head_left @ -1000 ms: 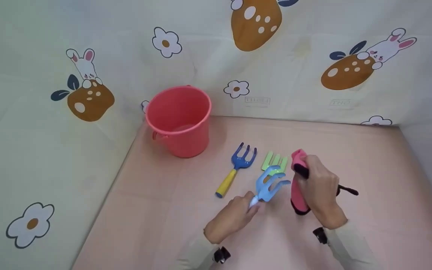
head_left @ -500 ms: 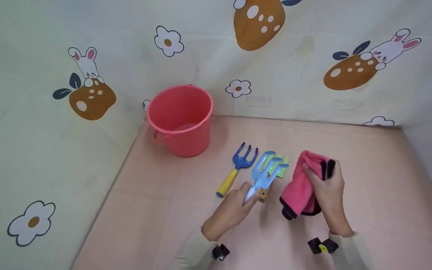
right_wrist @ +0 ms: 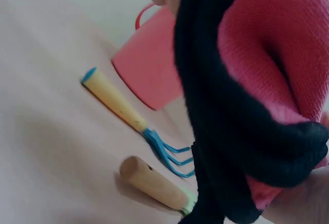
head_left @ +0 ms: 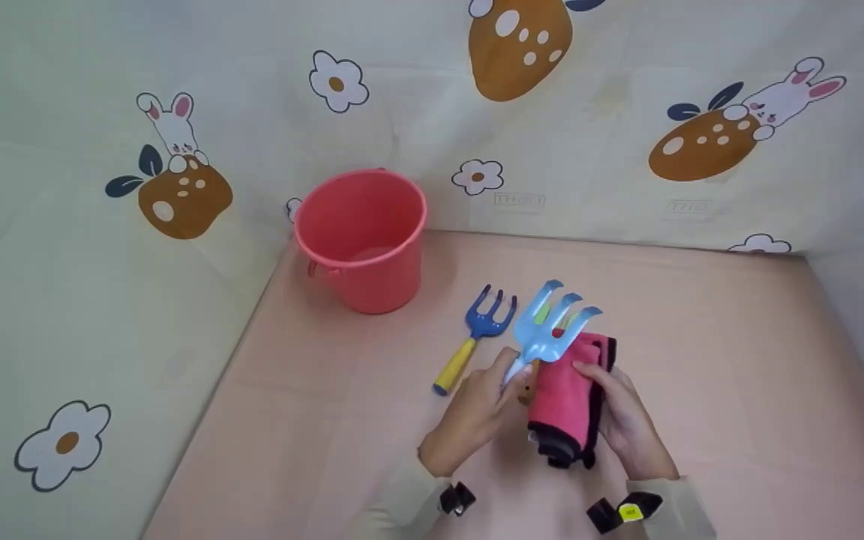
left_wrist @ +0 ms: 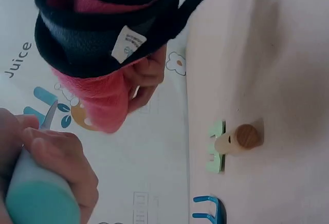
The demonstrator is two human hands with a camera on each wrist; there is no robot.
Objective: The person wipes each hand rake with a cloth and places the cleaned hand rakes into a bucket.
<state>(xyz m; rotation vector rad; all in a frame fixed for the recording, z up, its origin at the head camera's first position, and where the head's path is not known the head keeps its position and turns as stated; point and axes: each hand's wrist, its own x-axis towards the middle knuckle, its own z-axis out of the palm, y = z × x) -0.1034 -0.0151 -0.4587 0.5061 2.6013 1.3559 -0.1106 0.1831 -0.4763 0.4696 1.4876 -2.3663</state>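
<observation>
Since half a second ago the cloth [head_left: 563,394] has swung toward the left hand [head_left: 471,418], and the pale fork [head_left: 541,341] has risen a little toward it, so the two now overlap in the head view; whether they touch I cannot tell. Both are off the tabletop [head_left: 717,360]. The right hand [head_left: 625,420] grips the cloth, thumb across its near face; the left hand is clamped on the pale fork's handle.

The cloth looks light, soft and fuzzy, folded into a loose roll with black edging, a sewn-in label [left_wrist: 128,44] and a strap-like black tail [left_wrist: 198,3]. It should squash rather than break and grip well against skin, but a hold on one layer could let the folds slip; better to take the whole roll round its middle.

The pale fork seems stiff and fairly light; its smooth handle may turn in the hand, and the bent tines could snag the pile, so the handle is the place to hold. Below lie the green fork [left_wrist: 226,143] and blue fork [head_left: 484,324], with the bucket [head_left: 387,285] beyond.
</observation>
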